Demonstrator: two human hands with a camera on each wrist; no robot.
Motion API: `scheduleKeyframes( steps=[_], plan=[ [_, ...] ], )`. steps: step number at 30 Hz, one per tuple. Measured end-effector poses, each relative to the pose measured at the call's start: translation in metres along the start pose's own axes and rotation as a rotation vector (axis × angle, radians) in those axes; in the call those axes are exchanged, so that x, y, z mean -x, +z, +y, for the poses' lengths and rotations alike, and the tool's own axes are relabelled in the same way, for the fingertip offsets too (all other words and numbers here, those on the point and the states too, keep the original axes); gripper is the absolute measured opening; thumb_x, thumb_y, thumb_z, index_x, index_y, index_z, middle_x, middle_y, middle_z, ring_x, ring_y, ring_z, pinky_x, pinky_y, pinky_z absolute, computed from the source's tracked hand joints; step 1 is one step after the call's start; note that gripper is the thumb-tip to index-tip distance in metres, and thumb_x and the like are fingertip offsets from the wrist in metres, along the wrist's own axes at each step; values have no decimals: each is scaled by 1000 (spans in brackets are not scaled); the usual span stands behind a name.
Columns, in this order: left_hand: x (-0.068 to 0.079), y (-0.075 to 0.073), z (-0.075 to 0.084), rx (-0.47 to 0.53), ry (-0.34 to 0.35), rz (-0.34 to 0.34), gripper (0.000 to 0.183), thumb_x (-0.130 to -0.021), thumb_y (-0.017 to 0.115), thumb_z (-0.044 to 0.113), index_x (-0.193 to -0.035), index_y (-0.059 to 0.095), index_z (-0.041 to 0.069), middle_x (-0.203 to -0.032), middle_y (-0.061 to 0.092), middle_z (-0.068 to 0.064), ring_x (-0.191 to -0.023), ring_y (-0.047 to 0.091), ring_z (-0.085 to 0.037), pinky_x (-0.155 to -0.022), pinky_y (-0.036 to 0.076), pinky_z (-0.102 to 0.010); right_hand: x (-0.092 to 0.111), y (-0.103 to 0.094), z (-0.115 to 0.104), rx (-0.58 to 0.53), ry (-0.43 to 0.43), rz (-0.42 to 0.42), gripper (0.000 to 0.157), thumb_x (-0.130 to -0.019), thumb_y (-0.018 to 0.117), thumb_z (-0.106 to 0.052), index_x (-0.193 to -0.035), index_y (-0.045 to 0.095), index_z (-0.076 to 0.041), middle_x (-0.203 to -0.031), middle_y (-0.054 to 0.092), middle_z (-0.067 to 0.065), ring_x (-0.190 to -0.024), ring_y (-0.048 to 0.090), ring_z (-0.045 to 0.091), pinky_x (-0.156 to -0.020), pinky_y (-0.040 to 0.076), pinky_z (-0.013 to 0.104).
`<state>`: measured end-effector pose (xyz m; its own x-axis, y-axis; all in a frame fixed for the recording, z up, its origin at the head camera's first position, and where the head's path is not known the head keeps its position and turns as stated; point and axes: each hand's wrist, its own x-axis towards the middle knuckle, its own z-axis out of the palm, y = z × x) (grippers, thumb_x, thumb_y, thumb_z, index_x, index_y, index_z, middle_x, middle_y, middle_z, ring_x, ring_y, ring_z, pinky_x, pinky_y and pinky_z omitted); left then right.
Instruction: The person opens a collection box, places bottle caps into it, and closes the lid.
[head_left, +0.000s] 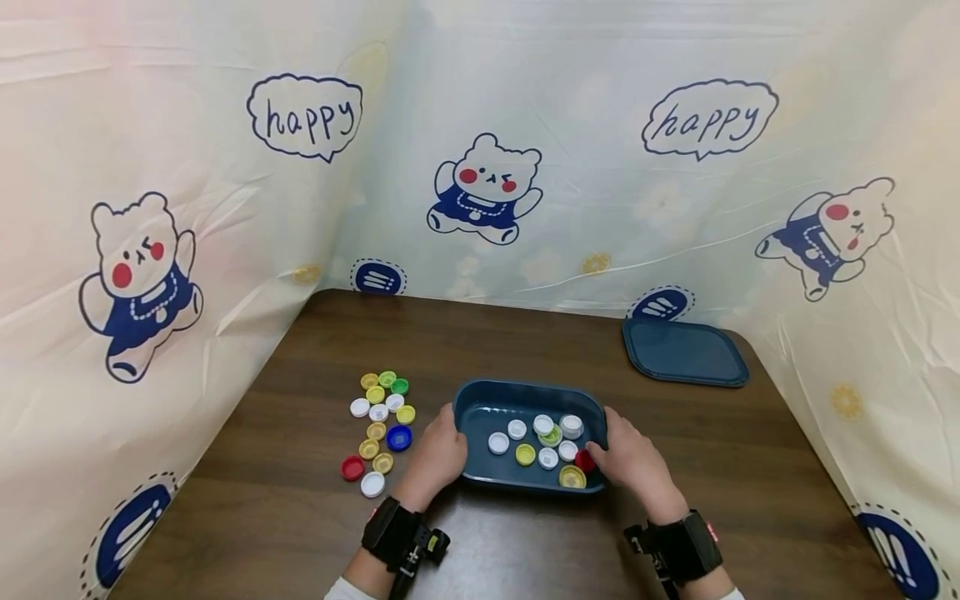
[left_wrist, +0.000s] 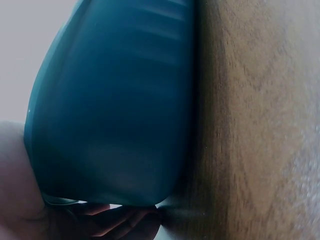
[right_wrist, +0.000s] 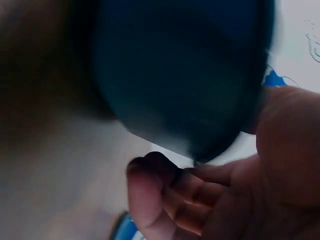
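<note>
A dark blue rectangular tray [head_left: 480,479] with raised walls is held at its two ends. My left hand [head_left: 438,450] grips its left end; in the left wrist view, the fingers [left_wrist: 127,225] curl round the end wall. At the other end my right hand [head_left: 637,462] holds the rim, its thumb over the inside and its fingers [right_wrist: 200,192] bent outside the wall. Several plastic bottle caps lie in the tray, mostly white caps [head_left: 498,442], with yellow caps [head_left: 525,454] and a red cap [head_left: 584,460] beside the right thumb. Whether the tray touches the table is unclear.
Left of the tray, several loose caps lie on the brown table [head_left: 300,517], among them a blue cap [head_left: 399,438] and a red one. A flat blue tray or lid [head_left: 686,354] sits at the back right. Printed cloth [head_left: 570,67] surrounds the table.
</note>
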<state>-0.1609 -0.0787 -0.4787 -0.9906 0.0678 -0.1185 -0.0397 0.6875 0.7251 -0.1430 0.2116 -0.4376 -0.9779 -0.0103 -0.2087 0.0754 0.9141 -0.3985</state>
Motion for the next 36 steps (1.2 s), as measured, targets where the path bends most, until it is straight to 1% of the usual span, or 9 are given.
scheduleKeyframes(
  steps=[4, 7, 10, 16, 23, 30, 36],
  plan=[
    [1, 1, 0, 6, -2, 2, 50, -103, 45, 6, -151, 33, -5, -148, 49, -24, -131, 53, -38, -103, 47, -59, -2, 12, 4, -9, 69, 10, 64, -100, 58, -24, -150, 32, 8, -136, 54, 35, -113, 61, 47, -92, 50, 62],
    [1, 0, 1, 8, 2, 11, 50, -103, 45, 6, -151, 34, -5, -147, 50, -24, -130, 54, -38, -102, 47, -58, -3, 16, 4, -29, 112, -3, 59, -101, 53, -22, -147, 34, 9, -132, 56, 36, -104, 64, 43, -85, 53, 58],
    [1, 0, 1, 8, 11, 18, 50, -103, 45, 6, -150, 34, -5, -147, 50, -24, -130, 54, -38, -102, 48, -58, -4, 17, 4, -40, 134, -20, 57, -102, 51, -21, -146, 34, 10, -131, 56, 35, -98, 64, 38, -81, 53, 54],
    [2, 1, 0, 8, 16, 13, 49, -103, 44, 6, -150, 34, -5, -147, 50, -24, -130, 54, -39, -102, 48, -58, -5, 19, 7, -55, 146, -39, 53, -103, 49, -20, -144, 35, 9, -128, 57, 35, -94, 63, 37, -78, 52, 52],
    [4, 1, -3, 14, 15, 19, 49, -103, 43, 5, -150, 35, -4, -146, 51, -24, -130, 54, -39, -102, 47, -59, -4, 22, 8, -78, 132, -43, 48, -103, 48, -19, -140, 37, 9, -122, 59, 35, -91, 63, 36, -76, 52, 51],
    [1, -1, -1, 15, 13, 12, 48, -103, 44, 5, -149, 35, -5, -145, 51, -25, -129, 55, -39, -101, 48, -59, -4, 21, 8, -90, 131, -36, 45, -103, 48, -19, -137, 38, 8, -118, 60, 33, -83, 60, 32, -72, 50, 47],
    [1, -2, 1, 13, 5, 6, 48, -103, 44, 6, -149, 36, -4, -145, 51, -24, -129, 55, -38, -102, 48, -59, -5, 20, 9, -90, 122, -37, 45, -103, 47, -19, -137, 37, 9, -118, 60, 33, -83, 59, 32, -72, 50, 46]
  ],
)
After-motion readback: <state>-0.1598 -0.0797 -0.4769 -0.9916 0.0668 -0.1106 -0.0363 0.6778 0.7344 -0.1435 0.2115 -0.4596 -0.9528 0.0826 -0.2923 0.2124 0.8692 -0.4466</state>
